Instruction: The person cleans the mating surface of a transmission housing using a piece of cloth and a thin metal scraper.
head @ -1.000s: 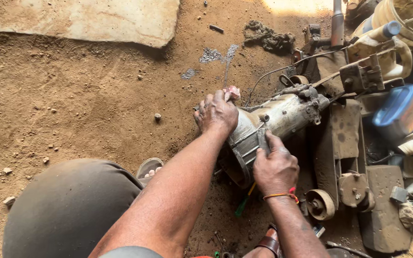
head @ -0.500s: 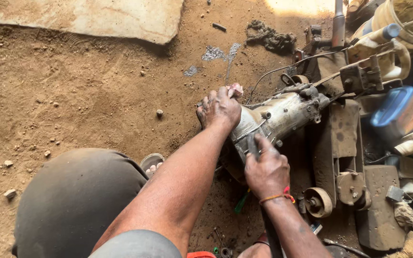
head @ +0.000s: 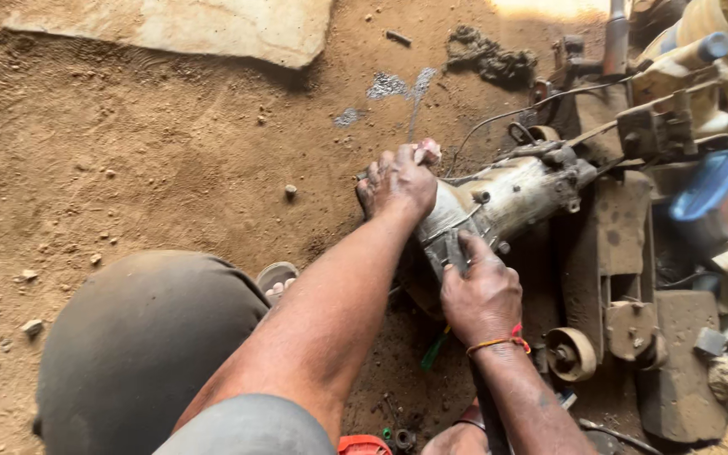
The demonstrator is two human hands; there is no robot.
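Bare earth floor (head: 128,143), sandy and loose, bears a flat stone slab (head: 212,25), scattered pebbles (head: 291,190), a grey powder patch (head: 389,84), a dirty rag clump (head: 490,55) and rusted metal parts (head: 608,278).

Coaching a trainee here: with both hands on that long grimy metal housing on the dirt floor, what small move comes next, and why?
Probably steady it: the left hand grips the near end of the grimy silver metal housing while the right hand presses its flat lower bracket, so firming both holds seems wise.

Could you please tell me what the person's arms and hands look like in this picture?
Both forearms are bare, without gloves. The left hand and right hand look smeared with dark grime. An orange and red thread bracelet circles the right wrist.
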